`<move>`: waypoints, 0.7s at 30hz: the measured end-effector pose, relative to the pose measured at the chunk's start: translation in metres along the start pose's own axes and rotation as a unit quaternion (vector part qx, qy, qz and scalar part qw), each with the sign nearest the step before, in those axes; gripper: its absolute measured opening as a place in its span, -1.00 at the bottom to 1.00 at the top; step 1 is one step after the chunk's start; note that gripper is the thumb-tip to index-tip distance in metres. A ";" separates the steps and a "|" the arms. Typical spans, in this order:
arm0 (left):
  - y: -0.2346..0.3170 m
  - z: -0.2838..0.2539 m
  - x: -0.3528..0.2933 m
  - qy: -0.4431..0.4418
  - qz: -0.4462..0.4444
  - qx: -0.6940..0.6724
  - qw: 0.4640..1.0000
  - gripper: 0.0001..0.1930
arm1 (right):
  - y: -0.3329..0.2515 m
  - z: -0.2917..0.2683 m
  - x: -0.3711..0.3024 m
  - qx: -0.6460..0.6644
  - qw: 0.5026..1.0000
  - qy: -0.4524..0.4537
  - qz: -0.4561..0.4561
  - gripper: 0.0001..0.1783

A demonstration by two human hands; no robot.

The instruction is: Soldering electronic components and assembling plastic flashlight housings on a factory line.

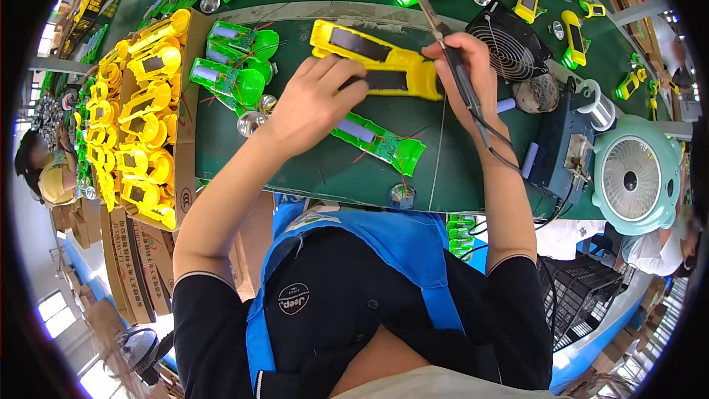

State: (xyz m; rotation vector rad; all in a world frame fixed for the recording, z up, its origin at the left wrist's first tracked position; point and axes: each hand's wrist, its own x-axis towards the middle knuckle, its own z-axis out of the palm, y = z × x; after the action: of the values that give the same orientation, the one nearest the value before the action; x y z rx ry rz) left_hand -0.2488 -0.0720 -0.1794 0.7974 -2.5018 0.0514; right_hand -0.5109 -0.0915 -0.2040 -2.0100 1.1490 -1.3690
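Observation:
My left hand (319, 103) is closed with its fingers curled over the near one of two yellow flashlight housings (422, 75), each with a dark panel. The far yellow housing (325, 33) lies against it, just beyond my fingers. My right hand (473, 74) grips a soldering iron (456, 59), its tip pointing away from me; the fingertips are close to the housings' right end. Below the housings lies a green flashlight half (402, 149) with a battery, a circuit board and red wires. A round lamp reflector (402, 196) sits near the bench edge.
A carton (190, 89) of yellow housings stands at left, beside several green halves (221, 77). To the right are a black fan (509, 41), a soldering station (557, 151), a solder spool (594, 107) and a pale green fan (636, 177). Finished-looking yellow-green lights (574, 38) lie farther back.

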 end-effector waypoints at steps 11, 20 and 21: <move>0.002 0.012 0.007 -0.153 -0.043 -0.162 0.974 -0.83 | -0.010 0.014 0.006 0.242 0.970 -0.011 0.027 -0.55; 0.035 0.050 0.005 0.022 -0.102 -0.051 0.993 -0.88 | 0.001 0.012 0.019 -0.012 0.994 -0.102 -0.033 -0.57; 0.036 0.045 0.003 0.023 -0.112 -0.041 0.993 -0.88 | 0.001 0.011 0.016 0.001 0.992 -0.120 -0.027 -0.57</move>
State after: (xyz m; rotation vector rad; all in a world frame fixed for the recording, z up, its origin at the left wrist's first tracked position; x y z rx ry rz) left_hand -0.2916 -0.0519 -0.2124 1.0261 -2.3394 -0.1079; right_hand -0.4981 -0.1065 -0.2004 -2.1506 0.9917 -1.1142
